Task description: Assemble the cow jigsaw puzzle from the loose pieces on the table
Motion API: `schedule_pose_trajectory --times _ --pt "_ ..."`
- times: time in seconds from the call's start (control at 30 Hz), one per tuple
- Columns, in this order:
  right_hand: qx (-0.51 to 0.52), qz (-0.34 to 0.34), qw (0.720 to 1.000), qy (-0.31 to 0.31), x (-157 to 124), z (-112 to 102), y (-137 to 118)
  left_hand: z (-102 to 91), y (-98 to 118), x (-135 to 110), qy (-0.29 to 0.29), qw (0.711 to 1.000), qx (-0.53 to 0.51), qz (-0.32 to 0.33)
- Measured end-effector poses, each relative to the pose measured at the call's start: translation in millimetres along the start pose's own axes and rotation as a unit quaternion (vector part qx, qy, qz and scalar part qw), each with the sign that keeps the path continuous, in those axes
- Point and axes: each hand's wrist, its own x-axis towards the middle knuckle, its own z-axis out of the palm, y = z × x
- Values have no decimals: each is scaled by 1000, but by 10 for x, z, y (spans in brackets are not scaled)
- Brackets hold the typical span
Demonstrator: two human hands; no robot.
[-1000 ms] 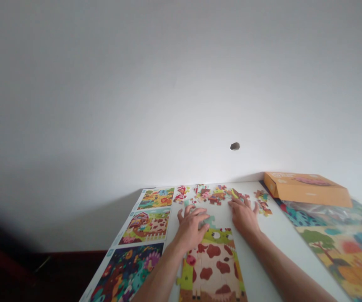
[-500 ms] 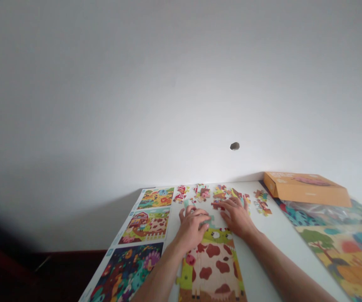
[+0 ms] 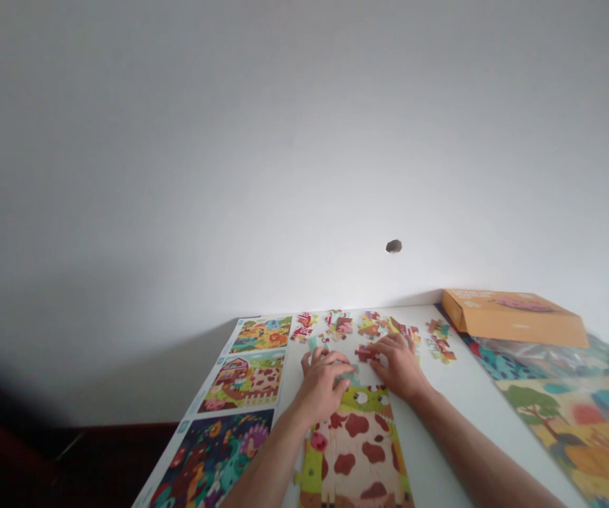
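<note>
A partly joined jigsaw puzzle [image 3: 362, 451] with a spotted cow and two sheep lies flat on the white table. My left hand [image 3: 324, 384] is at its upper left edge, fingers curled, with index finger and thumb at a pale teal jigsaw piece [image 3: 356, 375] above the sheep. My right hand [image 3: 399, 363] lies to the right, its index finger and thumb around a dark red jigsaw piece [image 3: 364, 354]. Its other fingers rest over loose pieces. Another pale teal piece [image 3: 312, 343] shows just beyond my left hand. The undersides of both hands are hidden.
Several loose pieces [image 3: 340, 323] lie along the back by the wall. A sheet of printed pictures [image 3: 248, 381] is on the left. At the right stand an orange box [image 3: 521, 317] and a clear plastic bag [image 3: 542, 356], with an animal picture [image 3: 574, 423] in front.
The dark red piece shows a little more beside my right index finger, which has shifted slightly. My left hand has hardly moved. The view has shifted a touch.
</note>
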Motion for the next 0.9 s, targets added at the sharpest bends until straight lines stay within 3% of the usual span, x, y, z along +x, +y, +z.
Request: schedule_pose_trajectory --times 0.23,0.6,0.9 --pt "3 10 1000 -20 -7 -12 -18 2 2 4 -1 1000 3 1" --pt "21 19 1000 3 14 -33 -27 3 17 1 5 1000 12 -1" --pt "59 -58 997 0 -22 -57 -54 73 -80 3 21 1000 -12 -11"
